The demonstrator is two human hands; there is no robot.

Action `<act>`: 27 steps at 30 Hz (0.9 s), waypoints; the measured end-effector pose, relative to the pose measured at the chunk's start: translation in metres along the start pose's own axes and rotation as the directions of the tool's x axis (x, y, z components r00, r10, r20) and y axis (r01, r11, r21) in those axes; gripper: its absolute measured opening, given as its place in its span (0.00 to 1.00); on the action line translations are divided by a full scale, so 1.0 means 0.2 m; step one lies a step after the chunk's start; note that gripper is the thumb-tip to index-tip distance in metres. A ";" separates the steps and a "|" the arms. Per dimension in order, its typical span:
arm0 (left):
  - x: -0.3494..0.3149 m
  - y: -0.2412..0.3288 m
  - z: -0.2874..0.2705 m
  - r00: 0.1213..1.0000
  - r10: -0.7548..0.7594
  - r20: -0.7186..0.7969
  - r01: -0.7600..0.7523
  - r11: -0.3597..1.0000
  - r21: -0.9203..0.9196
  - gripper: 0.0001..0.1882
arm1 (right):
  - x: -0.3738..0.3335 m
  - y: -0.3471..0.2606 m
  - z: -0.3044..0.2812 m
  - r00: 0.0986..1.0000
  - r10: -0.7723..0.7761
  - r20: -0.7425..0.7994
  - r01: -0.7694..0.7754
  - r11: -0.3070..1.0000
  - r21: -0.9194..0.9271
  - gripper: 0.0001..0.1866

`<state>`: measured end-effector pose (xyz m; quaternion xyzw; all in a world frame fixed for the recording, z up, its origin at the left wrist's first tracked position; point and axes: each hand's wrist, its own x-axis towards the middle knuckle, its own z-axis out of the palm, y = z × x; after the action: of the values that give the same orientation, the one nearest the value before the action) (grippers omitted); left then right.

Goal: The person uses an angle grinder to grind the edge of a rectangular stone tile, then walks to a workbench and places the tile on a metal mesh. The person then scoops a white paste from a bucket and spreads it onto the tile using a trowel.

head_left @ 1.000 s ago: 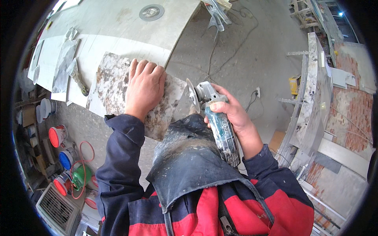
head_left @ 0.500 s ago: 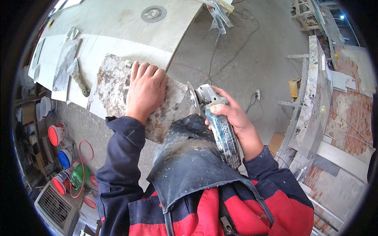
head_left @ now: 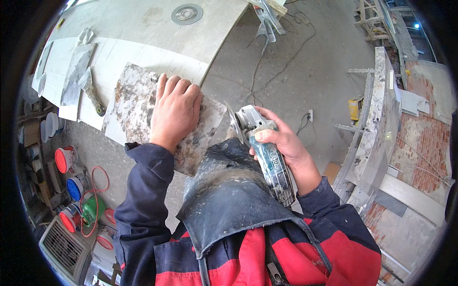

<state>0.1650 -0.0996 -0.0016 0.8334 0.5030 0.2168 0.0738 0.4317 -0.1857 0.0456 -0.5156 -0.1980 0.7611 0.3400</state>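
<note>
My left hand (head_left: 177, 112) bears on a mottled white-and-brown stone slab (head_left: 136, 97), its fingers bent together over the far edge. The slab lies partly on the table and reaches over its near edge toward my apron. An angle grinder (head_left: 271, 164) with a teal body and grey metal head is gripped in my right hand (head_left: 285, 143). Its thin disc (head_left: 234, 125) stands edge-on at the slab's right corner; whether the two touch, I cannot tell. Below the disc lies my dusty dark apron (head_left: 224, 190), covering the slab's lower right corner.
On the table (head_left: 129, 28) are a loose disc (head_left: 186, 14), a brush (head_left: 92, 93) and a grey strip (head_left: 76, 71). Metal clamps (head_left: 267, 21) hang at its right corner above floor cables. Several buckets and a green tank (head_left: 90, 211) stand left. A slab rack (head_left: 369, 124) stands right.
The view has shifted slightly. Both hands, the slab and the grinder keep nearly the same places relative to each other.
</note>
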 end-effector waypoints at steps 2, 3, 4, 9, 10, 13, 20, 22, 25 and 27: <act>0.00 0.00 0.00 1.000 -0.005 0.007 0.005 1.000 0.000 0.07 | 0.01 0.00 -0.01 1.000 0.005 0.002 -0.005 1.000 -0.020 0.46; 0.00 0.00 0.00 1.000 -0.008 0.013 0.008 1.000 0.002 0.07 | 0.01 -0.01 -0.01 1.000 0.007 0.006 -0.007 1.000 -0.024 0.46; 0.00 0.00 0.00 1.000 -0.009 0.019 0.009 1.000 0.004 0.07 | 0.01 -0.02 0.00 1.000 0.009 0.010 -0.008 1.000 -0.025 0.45; 0.01 0.00 0.01 0.999 -0.029 0.032 0.029 1.000 0.001 0.07 | 0.02 -0.04 -0.02 0.999 0.028 0.040 -0.027 1.000 -0.011 0.41; 0.01 0.00 0.01 1.000 -0.023 0.015 0.023 1.000 -0.005 0.07 | 0.02 -0.04 -0.02 0.998 0.034 0.043 -0.034 0.999 -0.009 0.41; 0.01 0.01 0.01 1.000 -0.023 0.009 0.023 1.000 -0.006 0.07 | 0.03 -0.04 -0.03 0.997 0.054 0.053 -0.053 0.998 -0.015 0.41; 0.02 0.01 0.00 0.999 -0.016 0.029 0.016 1.000 0.005 0.07 | 0.05 -0.03 -0.07 0.991 0.112 0.069 -0.112 0.994 -0.008 0.43; 0.02 0.01 0.01 0.999 -0.013 0.034 0.013 1.000 0.018 0.07 | 0.06 -0.02 -0.08 0.992 0.106 0.075 -0.106 0.994 0.006 0.41; 0.02 0.01 0.01 0.998 -0.003 0.068 -0.002 0.998 0.065 0.07 | 0.07 -0.01 -0.10 0.992 0.101 0.079 -0.100 0.995 -0.010 0.39; 0.03 0.02 0.01 0.996 -0.005 0.086 -0.001 0.998 0.066 0.08 | 0.08 0.00 -0.11 0.995 0.064 0.077 -0.062 0.998 -0.022 0.40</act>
<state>0.1711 -0.0964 -0.0008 0.8435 0.5070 0.1638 0.0681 0.4481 -0.1753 0.0257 -0.4948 -0.2021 0.7890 0.3029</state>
